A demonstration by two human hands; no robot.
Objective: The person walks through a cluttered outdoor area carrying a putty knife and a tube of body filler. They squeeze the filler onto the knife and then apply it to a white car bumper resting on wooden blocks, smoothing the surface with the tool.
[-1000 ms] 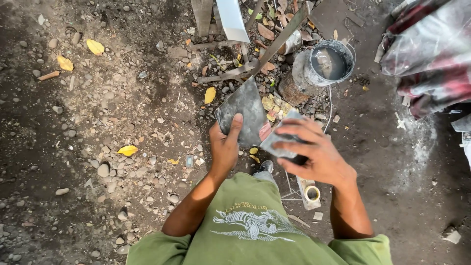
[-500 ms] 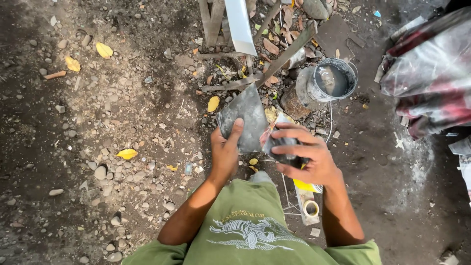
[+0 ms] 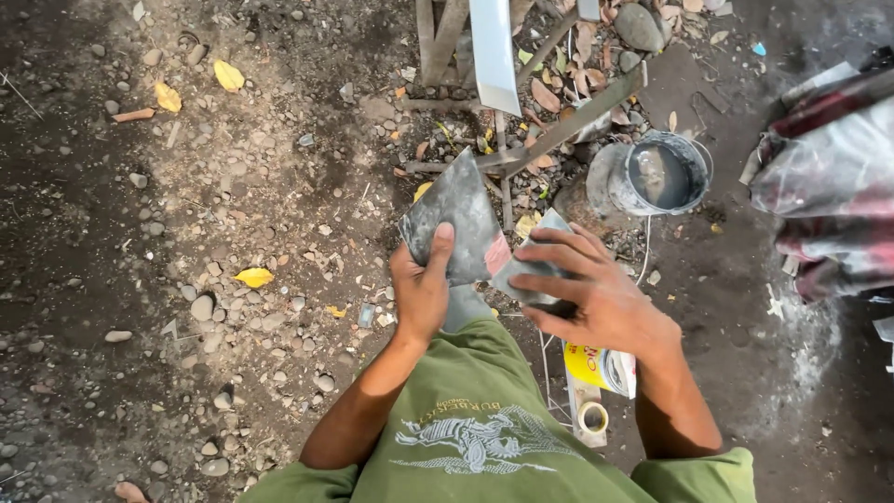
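- Two hands up over gravel ground: my left hand has fingers clamped on a grey trowel blade.
- My right hand has fingers spread, gripping a smaller grey scraper touching the blade.
- Metal bucket just beyond; sticks, leaves, stones clutter behind.
- Yellow can under my right wrist.

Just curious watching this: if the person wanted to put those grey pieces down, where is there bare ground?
Open dirt lies right of the bucket, down to the bottom right corner, bordered by the plaid cloth. The left side is open ground with loose pebbles and yellow leaves. It is crowded ahead of the left hand and right hand: sticks, stones, dry leaves.
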